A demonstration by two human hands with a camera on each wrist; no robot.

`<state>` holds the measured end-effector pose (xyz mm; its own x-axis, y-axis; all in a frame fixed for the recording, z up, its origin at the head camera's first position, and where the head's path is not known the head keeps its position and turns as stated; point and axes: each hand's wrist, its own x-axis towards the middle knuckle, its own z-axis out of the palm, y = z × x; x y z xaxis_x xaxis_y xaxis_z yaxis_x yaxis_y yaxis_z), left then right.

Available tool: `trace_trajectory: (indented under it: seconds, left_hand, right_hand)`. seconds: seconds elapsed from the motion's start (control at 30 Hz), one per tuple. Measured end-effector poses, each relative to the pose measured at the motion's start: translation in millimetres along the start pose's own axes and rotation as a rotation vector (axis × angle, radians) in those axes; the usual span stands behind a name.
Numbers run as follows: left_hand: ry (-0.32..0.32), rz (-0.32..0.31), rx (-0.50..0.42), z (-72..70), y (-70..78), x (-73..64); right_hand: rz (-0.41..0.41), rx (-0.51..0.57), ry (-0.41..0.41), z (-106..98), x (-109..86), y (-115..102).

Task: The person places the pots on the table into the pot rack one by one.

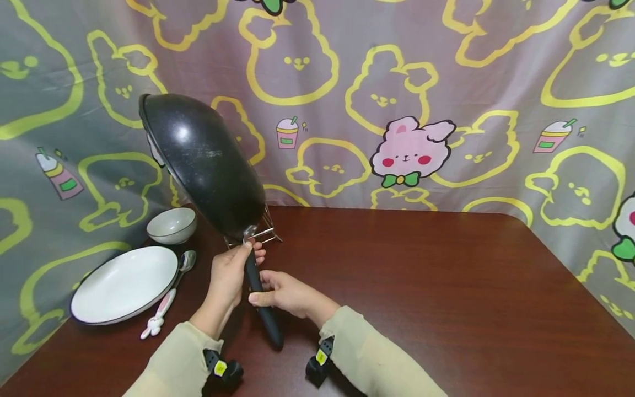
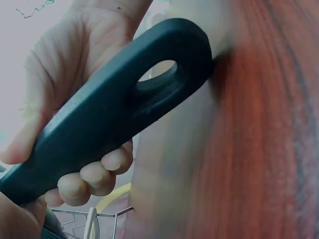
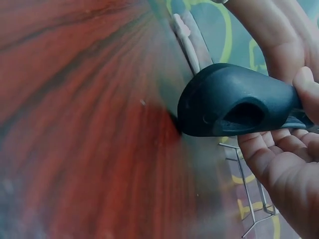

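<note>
A black wok is raised on its side, its rounded underside facing the head camera. My left hand grips its long black handle close to the metal joint. Lower down, my right hand holds the middle of the handle between thumb and fingers. The handle's end points down toward the table, and its hanging hole shows in the left wrist view. The inside of the wok is turned away and hidden.
To the left stand a white bowl, a large white oval plate and a spoon with a white-and-pink rabbit handle. Behind the wok is a wire rack, partly covered. A patterned curtain borders the brown table.
</note>
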<state>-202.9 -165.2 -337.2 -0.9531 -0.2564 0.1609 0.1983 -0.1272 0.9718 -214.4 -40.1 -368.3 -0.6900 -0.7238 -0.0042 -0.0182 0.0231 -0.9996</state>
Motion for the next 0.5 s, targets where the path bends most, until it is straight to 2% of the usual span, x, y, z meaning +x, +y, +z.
trace_trajectory:
  seconds: [0.17,0.3,0.5]
  left_hand:
    - [0.007,-0.009,-0.003,-4.0,-4.1,0.4]
    - [0.009,-0.046,0.010,-7.3,-5.8,1.8]
    - [-0.031,-0.111,0.014,-6.3,0.7,8.7]
  right_hand:
    - [0.011,0.020,-0.001,1.3,3.2,3.5]
    - [0.023,0.041,-0.008,2.5,5.2,5.9]
    - [0.037,0.018,0.026,-0.4,7.4,3.3]
